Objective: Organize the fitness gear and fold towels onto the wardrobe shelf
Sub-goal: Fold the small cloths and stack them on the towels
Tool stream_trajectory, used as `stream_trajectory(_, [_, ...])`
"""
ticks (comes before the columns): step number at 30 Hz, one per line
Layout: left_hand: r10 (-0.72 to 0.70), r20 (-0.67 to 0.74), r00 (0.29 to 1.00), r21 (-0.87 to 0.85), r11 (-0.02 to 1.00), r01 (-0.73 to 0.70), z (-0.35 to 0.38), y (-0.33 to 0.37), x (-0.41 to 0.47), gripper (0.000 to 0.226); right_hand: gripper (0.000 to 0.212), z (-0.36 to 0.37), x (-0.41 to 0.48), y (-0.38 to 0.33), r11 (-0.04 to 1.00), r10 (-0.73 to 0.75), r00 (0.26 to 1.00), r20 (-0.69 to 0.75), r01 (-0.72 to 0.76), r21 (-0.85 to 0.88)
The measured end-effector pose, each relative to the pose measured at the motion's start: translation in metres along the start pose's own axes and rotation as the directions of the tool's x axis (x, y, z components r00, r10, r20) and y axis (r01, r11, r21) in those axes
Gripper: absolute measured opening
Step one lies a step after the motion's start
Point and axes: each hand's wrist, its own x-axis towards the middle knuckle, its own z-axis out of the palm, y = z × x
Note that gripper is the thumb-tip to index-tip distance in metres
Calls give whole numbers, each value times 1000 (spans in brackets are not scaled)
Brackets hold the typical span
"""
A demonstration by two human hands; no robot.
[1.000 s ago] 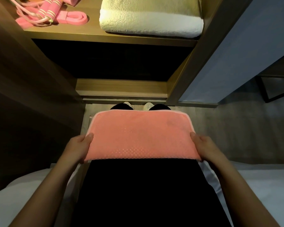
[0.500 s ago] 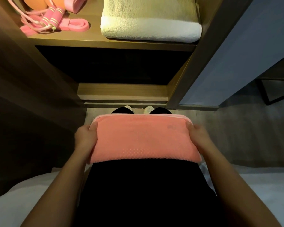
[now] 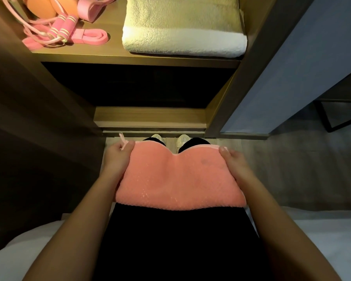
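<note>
Fingers [image 3: 130, 144] of left hand [image 3: 118, 159] curl round left edge of pink towel [image 3: 178, 179]; right hand [image 3: 234, 165] grips right edge likewise. Towel folded, across lap, well below wardrobe shelf [image 3: 114, 51]. Shelf holds 1 folded cream towel [image 3: 182, 31], jump rope [image 3: 62, 27], resistance band [image 3: 93, 36]. Judgement: gear stowed, 1 towel shelved; pink towel not yet placed.
</note>
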Motion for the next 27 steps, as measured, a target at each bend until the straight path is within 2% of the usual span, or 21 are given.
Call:
stream_trajectory(3, [-13,-85,996,52,998,17,-7,-4,5,32,41,-11,7,1,1000,20,995,-97,-19,11])
stream_trajectory(6, [-59,-84,995,6,998,60,-5,-8,6,30,41,-13,9,-1,999,43,997,-61,-43,1])
stream_trajectory(8, [-171,-31,985,-78,983,168,-6,-6,3,31,40,-13,9,2,991,123,992,-3,-122,60])
stream_trajectory(10, [-308,86,947,-146,937,318,-11,-2,-1,36,36,-18,7,3,950,234,968,86,-246,190])
stream_trajectory(11, [-333,142,932,-138,926,352,-13,-1,-2,39,34,-21,7,3,931,261,958,122,-283,230])
stream_trajectory(15, [-327,227,918,-111,927,358,-10,5,-1,42,35,-16,10,-5,935,233,953,195,-275,223])
stream_trajectory(17, [-300,170,939,-90,944,318,-5,8,1,38,32,-8,13,-10,956,205,971,121,-225,187])
stream_trajectory(20, [-203,8,979,-72,976,203,-2,4,7,34,32,-2,18,-7,978,148,988,-33,-142,154])
stream_trajectory(22, [-176,-13,984,-65,982,175,-4,5,6,34,35,-2,16,-5,977,150,987,-65,-138,165])
stream_trajectory(25, [-254,65,965,-70,963,258,-8,9,1,39,39,-6,14,-2,971,187,982,-29,-180,158])
stream_trajectory(27, [-323,174,930,-72,938,339,-16,11,-6,44,42,-15,10,2,932,251,963,94,-267,247])
